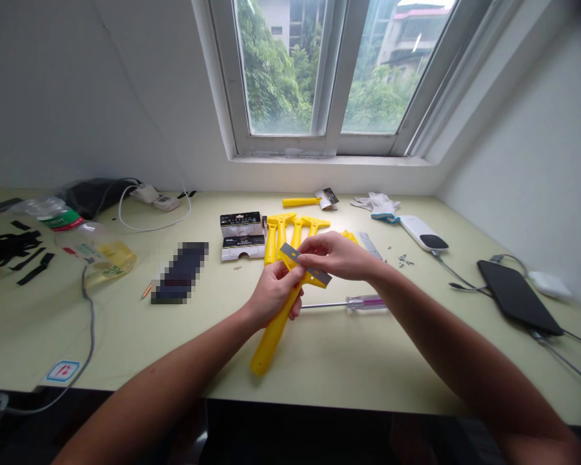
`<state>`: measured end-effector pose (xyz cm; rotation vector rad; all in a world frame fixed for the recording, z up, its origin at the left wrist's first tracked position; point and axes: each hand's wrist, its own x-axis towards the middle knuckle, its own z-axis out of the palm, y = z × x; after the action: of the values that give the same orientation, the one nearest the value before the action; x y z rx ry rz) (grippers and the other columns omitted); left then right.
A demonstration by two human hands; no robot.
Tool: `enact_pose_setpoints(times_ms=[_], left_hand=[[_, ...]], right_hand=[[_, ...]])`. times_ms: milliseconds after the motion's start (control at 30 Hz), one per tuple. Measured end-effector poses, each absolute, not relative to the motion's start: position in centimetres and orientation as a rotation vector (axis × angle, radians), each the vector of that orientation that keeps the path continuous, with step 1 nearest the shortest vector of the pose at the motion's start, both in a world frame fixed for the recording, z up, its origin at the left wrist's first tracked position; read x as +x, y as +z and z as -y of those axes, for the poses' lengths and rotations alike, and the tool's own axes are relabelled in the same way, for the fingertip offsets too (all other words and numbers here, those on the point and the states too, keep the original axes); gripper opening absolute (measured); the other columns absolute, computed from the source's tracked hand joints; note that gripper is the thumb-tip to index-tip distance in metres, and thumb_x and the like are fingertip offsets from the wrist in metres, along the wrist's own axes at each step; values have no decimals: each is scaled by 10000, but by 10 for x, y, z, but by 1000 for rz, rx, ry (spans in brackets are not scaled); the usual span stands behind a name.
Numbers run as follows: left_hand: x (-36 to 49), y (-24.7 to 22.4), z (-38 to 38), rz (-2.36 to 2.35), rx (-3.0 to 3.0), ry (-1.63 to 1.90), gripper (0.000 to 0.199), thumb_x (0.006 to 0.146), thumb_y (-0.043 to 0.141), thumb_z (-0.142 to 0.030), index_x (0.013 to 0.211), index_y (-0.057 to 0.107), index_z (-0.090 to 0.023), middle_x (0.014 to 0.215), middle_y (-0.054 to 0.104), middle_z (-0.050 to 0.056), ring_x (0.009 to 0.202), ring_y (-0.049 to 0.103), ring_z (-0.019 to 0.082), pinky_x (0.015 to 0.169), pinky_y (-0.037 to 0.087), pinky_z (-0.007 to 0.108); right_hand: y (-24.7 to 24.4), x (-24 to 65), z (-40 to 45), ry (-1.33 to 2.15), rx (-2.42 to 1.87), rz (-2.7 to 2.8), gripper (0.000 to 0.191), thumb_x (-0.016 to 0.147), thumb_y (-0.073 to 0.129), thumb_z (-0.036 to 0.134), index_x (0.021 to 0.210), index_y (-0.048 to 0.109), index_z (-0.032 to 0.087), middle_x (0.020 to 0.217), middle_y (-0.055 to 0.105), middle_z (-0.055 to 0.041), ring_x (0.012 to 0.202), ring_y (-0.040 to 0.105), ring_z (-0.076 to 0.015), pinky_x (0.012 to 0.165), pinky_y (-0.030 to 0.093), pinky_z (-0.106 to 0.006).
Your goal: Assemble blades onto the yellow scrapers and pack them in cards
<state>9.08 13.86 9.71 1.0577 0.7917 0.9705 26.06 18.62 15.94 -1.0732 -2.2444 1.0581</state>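
Note:
My left hand [274, 290] is wrapped round the neck of a yellow scraper [272, 339], whose handle slants down toward the table's front edge. A grey metal blade [319, 276] lies across the scraper's head. My right hand [333, 254] pinches the blade from above, thumb and fingers pressed together near its middle; whether a small screw sits under those fingertips I cannot tell. Just behind my hands lie several more yellow scraper pieces [285, 219]. To the right of my left hand a screwdriver [365, 303] with a clear handle lies flat, its shaft pointing left.
Black-and-white boxes [242, 225] stand behind my left hand. Spare blades [369, 245] and small screws [405, 260] lie to the right. A packaged scraper [301, 202] and white gloves [376, 203] are farther back. A bottle [94, 255] leans at left; a black phone [519, 297] lies right.

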Motion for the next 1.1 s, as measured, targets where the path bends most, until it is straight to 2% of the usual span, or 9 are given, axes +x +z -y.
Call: enact_pose_setpoints(times_ms=[233, 400, 700, 1100], left_hand=[[89, 97, -139, -789, 1064, 962, 340, 816, 640, -472, 782, 499, -164, 548, 538, -44, 317, 517, 112, 280, 368, 189], [89, 98, -139, -810, 1073, 934, 378, 804, 652, -491, 725, 493, -158, 510, 523, -43, 314, 514, 111, 283, 362, 185], [88, 97, -141, -864, 1118, 975, 387, 783, 681, -487, 703, 536, -138, 503, 526, -32, 332, 496, 90, 309, 378, 184], [88, 97, -140, -876, 1151, 991, 381, 766, 691, -497, 732, 578, -135, 515, 530, -26, 358, 484, 94, 312, 399, 201]], right_hand=[[161, 261, -186, 1061, -1099, 2220, 191, 820, 594, 304, 840, 698, 144, 695, 616, -4, 614, 529, -98, 537, 413, -213], [162, 260, -183, 942, -1148, 2241, 176, 810, 596, 300, 808, 691, 152, 680, 612, -3, 607, 523, -99, 523, 396, -212], [167, 256, -176, 822, -1221, 2221, 146, 796, 605, 288, 773, 701, 181, 708, 667, 0, 629, 585, -107, 544, 429, -217], [170, 257, -174, 937, -1220, 2204, 155, 782, 598, 271, 785, 718, 173, 722, 685, -12, 643, 600, -110, 570, 446, -218]])
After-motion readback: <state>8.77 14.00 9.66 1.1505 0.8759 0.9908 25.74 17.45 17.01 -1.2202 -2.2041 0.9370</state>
